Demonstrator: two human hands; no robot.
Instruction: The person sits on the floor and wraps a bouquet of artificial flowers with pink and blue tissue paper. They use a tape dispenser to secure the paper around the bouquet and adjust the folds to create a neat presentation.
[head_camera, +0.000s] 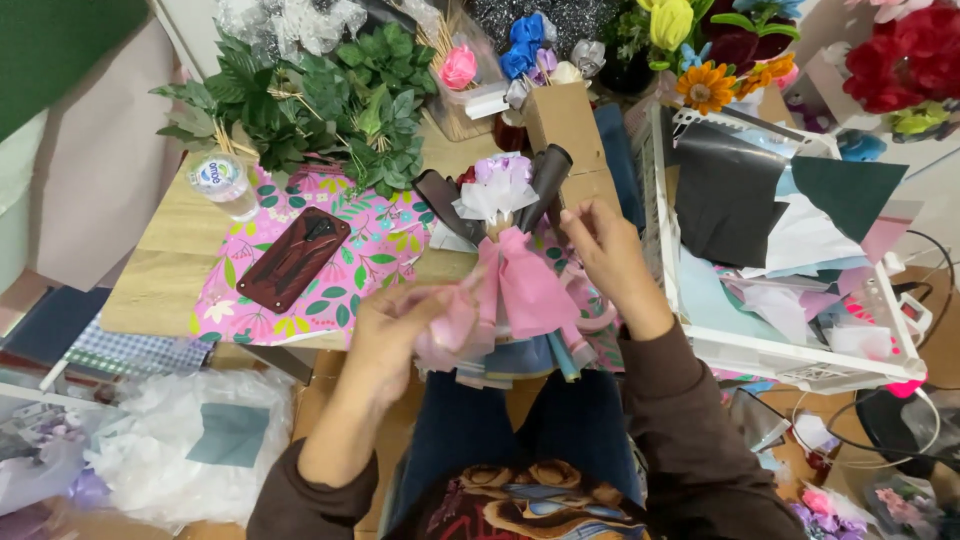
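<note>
A small bouquet (505, 195) of purple and white flowers with dark wrapping sheets is held upright over the table edge. Pink wrapping paper (530, 290) drapes around its stem. My left hand (395, 325) grips the lower left fold of the pink paper, blurred by motion. My right hand (605, 250) touches the bouquet's right side near the dark wrap, fingers pinched on the paper.
A wooden table (165, 270) carries a pink floral sheet (370, 250), a dark red phone (292, 258), a bottle cap (218, 175), green foliage (330, 95) and cardboard boxes (565, 115). A white wire basket (790, 355) of coloured papers sits right. Bags lie on the floor left.
</note>
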